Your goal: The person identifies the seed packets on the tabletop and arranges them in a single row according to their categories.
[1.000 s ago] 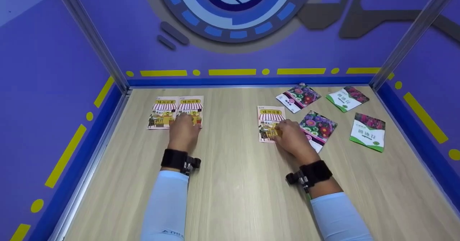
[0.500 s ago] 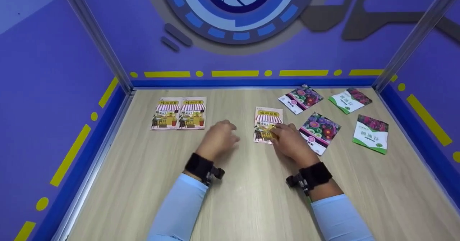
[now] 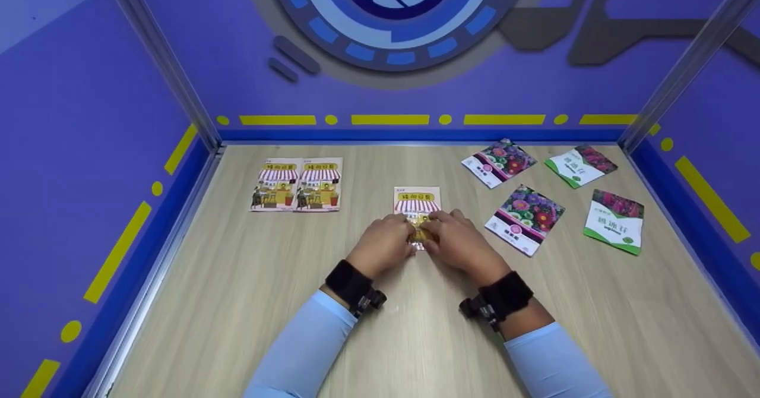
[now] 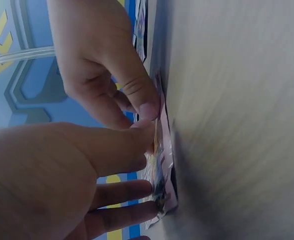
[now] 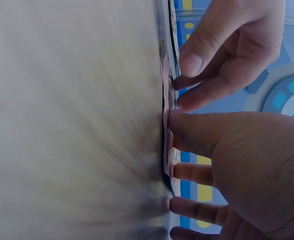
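Observation:
A pink seed packet [image 3: 417,196] printed with a striped awning lies flat on the table in front of me, mid-table. My right hand [image 3: 463,242] pinches its right side between thumb and fingers. At the opposite side, my left hand [image 3: 382,245] touches the packet with fairly straight fingers. The left wrist view has both thumbs close together over the packet [image 4: 167,167]; some fingertips are hidden in the head view. Two matching seed packets, a left one [image 3: 274,185] and a right one [image 3: 319,185], lie side by side at the back left.
Two purple-flower seed packets, a rear one [image 3: 500,163] and a front one [image 3: 525,220], lie askew to the right. Beyond them are two green-and-white packets, one at the back [image 3: 579,166] and one nearer [image 3: 614,222]. Blue panels [image 3: 368,101] enclose the wooden table [image 3: 409,327].
My left hand has left the back-left pair and moved right and nearer to the third awning packet. My right hand has slid that packet leftward, away from the purple-flower packets.

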### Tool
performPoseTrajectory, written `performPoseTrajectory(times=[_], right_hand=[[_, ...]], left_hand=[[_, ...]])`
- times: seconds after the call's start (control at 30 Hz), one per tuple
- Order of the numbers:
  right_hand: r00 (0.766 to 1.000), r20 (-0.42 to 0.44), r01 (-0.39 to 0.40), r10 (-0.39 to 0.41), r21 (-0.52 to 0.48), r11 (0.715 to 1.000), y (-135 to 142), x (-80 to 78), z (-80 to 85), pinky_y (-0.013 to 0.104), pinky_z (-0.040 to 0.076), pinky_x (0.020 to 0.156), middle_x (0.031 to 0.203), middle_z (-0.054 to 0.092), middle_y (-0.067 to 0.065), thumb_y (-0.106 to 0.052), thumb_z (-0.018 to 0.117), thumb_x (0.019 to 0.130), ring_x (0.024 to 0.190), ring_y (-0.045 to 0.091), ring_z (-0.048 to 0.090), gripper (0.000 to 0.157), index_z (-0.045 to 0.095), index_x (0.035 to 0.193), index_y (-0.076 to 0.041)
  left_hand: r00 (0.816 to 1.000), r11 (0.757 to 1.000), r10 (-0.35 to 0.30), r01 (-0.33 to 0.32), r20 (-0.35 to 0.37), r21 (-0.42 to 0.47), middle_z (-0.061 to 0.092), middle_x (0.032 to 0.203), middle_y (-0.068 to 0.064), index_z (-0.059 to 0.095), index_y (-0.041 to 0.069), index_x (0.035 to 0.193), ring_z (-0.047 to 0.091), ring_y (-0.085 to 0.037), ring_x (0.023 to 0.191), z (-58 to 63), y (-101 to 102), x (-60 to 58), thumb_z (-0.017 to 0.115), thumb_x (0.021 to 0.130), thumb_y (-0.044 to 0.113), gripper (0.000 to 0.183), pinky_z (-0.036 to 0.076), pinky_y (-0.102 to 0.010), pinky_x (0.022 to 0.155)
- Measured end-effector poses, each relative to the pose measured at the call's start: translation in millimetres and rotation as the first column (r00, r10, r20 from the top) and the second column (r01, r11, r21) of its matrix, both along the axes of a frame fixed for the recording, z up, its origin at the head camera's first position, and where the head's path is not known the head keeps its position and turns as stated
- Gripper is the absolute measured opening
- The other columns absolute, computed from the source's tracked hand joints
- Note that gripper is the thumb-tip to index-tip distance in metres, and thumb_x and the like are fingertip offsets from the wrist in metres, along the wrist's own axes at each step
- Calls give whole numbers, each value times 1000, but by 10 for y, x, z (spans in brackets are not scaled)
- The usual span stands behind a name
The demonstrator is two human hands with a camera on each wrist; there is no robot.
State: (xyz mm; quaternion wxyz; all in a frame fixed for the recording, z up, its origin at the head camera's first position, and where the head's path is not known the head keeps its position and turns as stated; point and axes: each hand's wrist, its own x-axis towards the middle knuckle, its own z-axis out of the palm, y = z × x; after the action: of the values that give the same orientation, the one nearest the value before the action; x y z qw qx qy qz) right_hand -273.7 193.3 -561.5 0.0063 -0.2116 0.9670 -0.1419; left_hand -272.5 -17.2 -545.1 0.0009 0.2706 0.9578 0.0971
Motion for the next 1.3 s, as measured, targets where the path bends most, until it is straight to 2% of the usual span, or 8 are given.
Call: performPoseTrajectory(times=[0.2, 0.37, 0.5, 0.7, 0.9, 1.1, 1.3], right_hand=[[996, 49, -69, 71, -33, 997, -8, 15, 57, 59, 58, 118, 161, 68, 14, -28, 82, 105, 138, 40, 64, 42, 79, 145, -14], [990, 35, -137, 138, -45, 990, 49, 3, 90, 54, 59, 118, 155, 72, 14, -24, 85, 102, 138, 40, 67, 34, 84, 133, -10], [986, 38, -163, 165, -43, 986, 84, 0, 115, 54, 59, 118, 156, 72, 14, -23, 85, 102, 138, 41, 67, 33, 84, 133, -11], [986, 79, -144, 147, -45, 989, 106, 2, 132, 55, 55, 126, 161, 69, 13, -23, 86, 102, 148, 40, 64, 35, 84, 135, -12], [986, 95, -132, 136, -51, 990, 122, 1, 134, 56, 56, 123, 157, 71, 14, -22, 87, 100, 147, 41, 65, 34, 85, 131, -9], [985, 117, -120, 126, -55, 991, 131, 1, 127, 55, 56, 124, 159, 70, 13, -24, 86, 101, 148, 40, 64, 35, 84, 133, -10], [981, 155, -111, 120, -63, 992, 159, 15, 132, 55, 54, 126, 162, 68, 12, -24, 86, 102, 153, 39, 60, 38, 83, 137, -11]], left_hand=[[995, 994, 52, -59, -83, -88, 78, 113, -8, 85, 9, 112, 75, -28, 104, -70, 0, -5, 87, 102, 37, 30, 64, -47, 90], [992, 992, 103, -109, -77, -71, 80, 110, -8, 86, 10, 109, 77, -29, 104, -71, -24, -32, 88, 101, 35, 27, 65, -49, 89], [989, 989, 136, -139, -59, -56, 81, 110, -9, 85, 9, 111, 77, -30, 102, -65, -42, -68, 88, 101, 33, 26, 65, -49, 88], [980, 982, 178, -182, -85, -43, 81, 103, -12, 84, 5, 103, 78, -33, 95, -80, -112, -113, 86, 102, 27, 23, 66, -51, 83], [971, 975, 219, -220, -97, 4, 82, 97, -12, 83, 5, 96, 79, -35, 90, -95, -207, -179, 87, 100, 24, 20, 66, -53, 79], [964, 964, 264, -264, -42, 11, 82, 103, -13, 84, 4, 103, 79, -35, 95, -97, -254, -300, 86, 103, 26, 22, 66, -53, 85], [960, 961, 275, -275, -42, 15, 83, 106, -16, 84, 2, 104, 80, -38, 97, -91, -298, -455, 84, 104, 25, 23, 67, -56, 85]])
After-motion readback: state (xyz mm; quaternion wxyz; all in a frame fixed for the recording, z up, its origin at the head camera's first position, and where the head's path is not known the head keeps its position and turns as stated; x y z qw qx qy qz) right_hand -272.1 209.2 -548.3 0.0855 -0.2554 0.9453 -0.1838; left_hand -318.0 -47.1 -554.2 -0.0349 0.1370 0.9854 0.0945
